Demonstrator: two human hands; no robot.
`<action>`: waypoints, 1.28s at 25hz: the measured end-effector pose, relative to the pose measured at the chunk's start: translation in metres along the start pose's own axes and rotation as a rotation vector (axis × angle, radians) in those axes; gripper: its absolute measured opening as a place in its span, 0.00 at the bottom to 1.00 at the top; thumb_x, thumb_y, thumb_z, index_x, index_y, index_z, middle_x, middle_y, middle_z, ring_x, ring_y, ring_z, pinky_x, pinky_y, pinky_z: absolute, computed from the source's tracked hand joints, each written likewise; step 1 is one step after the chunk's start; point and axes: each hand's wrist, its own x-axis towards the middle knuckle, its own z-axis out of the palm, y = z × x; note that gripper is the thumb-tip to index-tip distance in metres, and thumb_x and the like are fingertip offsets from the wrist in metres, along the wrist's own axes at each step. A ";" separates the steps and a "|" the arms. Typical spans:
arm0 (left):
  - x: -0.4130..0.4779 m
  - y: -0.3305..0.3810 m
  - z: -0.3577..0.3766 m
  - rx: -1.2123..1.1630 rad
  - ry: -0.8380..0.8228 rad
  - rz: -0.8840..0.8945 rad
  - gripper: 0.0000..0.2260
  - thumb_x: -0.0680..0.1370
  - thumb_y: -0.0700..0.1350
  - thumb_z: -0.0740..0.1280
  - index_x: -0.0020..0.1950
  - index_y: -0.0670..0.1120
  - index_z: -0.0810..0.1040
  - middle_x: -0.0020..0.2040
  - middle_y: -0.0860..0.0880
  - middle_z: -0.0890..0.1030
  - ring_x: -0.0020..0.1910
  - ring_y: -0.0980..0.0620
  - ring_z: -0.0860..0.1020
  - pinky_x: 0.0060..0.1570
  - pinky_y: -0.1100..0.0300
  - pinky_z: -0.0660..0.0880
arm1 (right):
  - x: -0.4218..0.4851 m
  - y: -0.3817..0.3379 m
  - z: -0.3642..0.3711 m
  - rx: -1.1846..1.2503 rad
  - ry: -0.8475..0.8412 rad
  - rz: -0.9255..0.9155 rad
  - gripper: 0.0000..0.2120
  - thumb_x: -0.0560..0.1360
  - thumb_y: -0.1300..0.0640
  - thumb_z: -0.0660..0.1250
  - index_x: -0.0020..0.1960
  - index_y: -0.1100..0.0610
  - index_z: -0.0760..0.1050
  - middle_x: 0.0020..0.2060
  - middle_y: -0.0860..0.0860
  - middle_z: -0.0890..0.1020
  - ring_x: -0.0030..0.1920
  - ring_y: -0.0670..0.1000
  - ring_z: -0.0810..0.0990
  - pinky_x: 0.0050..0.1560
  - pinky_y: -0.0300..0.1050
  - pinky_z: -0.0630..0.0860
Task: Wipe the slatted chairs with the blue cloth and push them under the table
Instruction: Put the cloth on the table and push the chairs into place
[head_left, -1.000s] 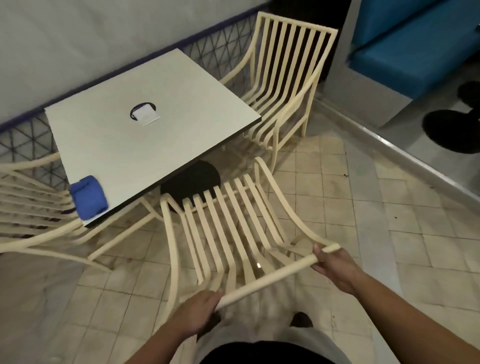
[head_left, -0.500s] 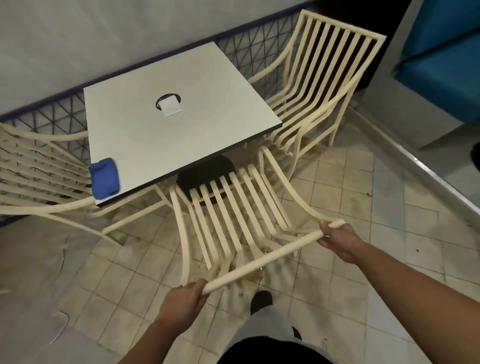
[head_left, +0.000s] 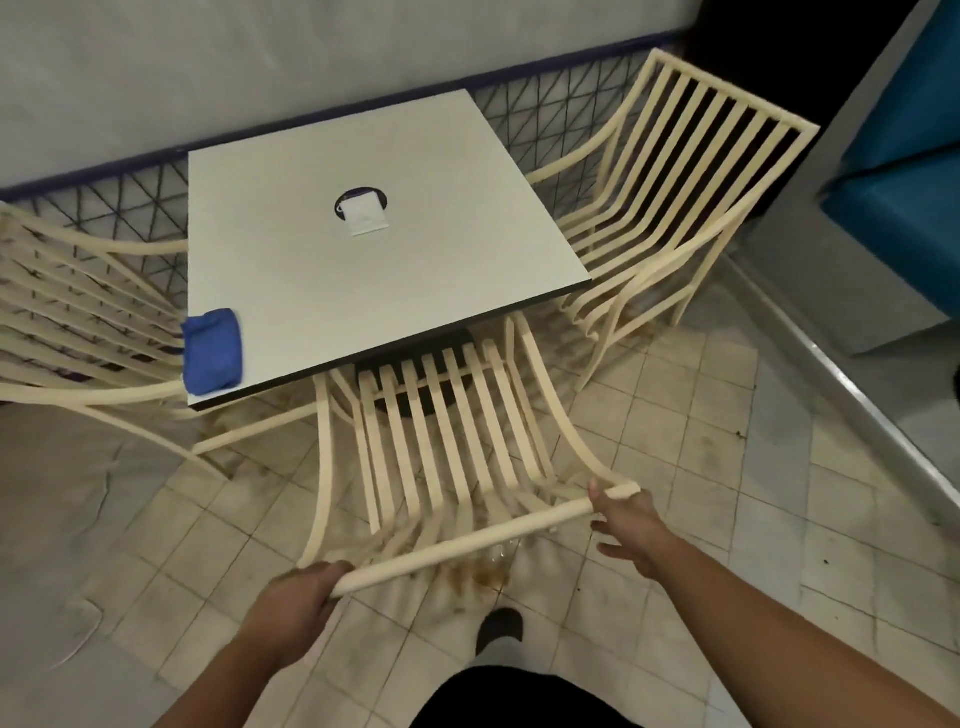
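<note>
While held by the top rail of its back: near cream slatted chair (head_left: 447, 441), seat front just under the near edge of the white square worktop (head_left: 363, 291), back and most of the seat out over the pale tiled floor (head_left: 675, 441). Left hand (head_left: 291, 608) clenched round the rail's left end. Right hand (head_left: 623, 525) at the rail's right end, thumb hooked over it, fingers loosely below.

Folded blue cloth (head_left: 213, 351) lying ungripped on the worktop's near left corner, well apart from both hands.

Judged stage: wiping of the near chair probably finished, push-in under way and not yet complete. Left cream slatted chair (head_left: 78, 322) and right cream slatted chair (head_left: 675, 208) drawn up to the worktop's sides, front edges at or just under it. Wiped or not: cannot tell. Left to do, on this reading: seating the near chair fully, then dealing with any chair not yet wiped or tucked in.

Count: three slatted chairs, one worktop, one blue cloth, two hands, one small white card (head_left: 363, 218) in a dark round recess at the worktop's centre, one dark shoe (head_left: 498, 629) near the bottom edge, one blue padded bench (head_left: 893, 182) at far right.
</note>
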 end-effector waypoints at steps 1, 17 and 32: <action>0.003 0.001 -0.004 0.022 -0.019 -0.031 0.11 0.80 0.53 0.64 0.62 0.60 0.74 0.54 0.55 0.82 0.53 0.51 0.80 0.49 0.57 0.74 | -0.001 0.000 0.001 -0.070 -0.013 -0.008 0.30 0.76 0.42 0.73 0.70 0.54 0.65 0.55 0.53 0.81 0.53 0.56 0.82 0.43 0.52 0.80; 0.187 0.268 -0.081 -0.153 -0.493 0.046 0.29 0.75 0.60 0.71 0.75 0.56 0.70 0.70 0.54 0.74 0.65 0.51 0.75 0.63 0.54 0.73 | 0.046 -0.100 -0.166 -0.359 -0.078 -0.250 0.12 0.83 0.51 0.65 0.66 0.48 0.74 0.53 0.52 0.83 0.53 0.52 0.83 0.52 0.48 0.79; 0.361 0.583 -0.161 -0.517 -0.270 0.050 0.12 0.83 0.57 0.64 0.63 0.55 0.78 0.59 0.57 0.79 0.55 0.61 0.77 0.53 0.68 0.72 | 0.159 -0.309 -0.493 -0.341 0.114 -0.501 0.12 0.81 0.58 0.66 0.64 0.52 0.76 0.52 0.52 0.83 0.50 0.52 0.83 0.50 0.48 0.77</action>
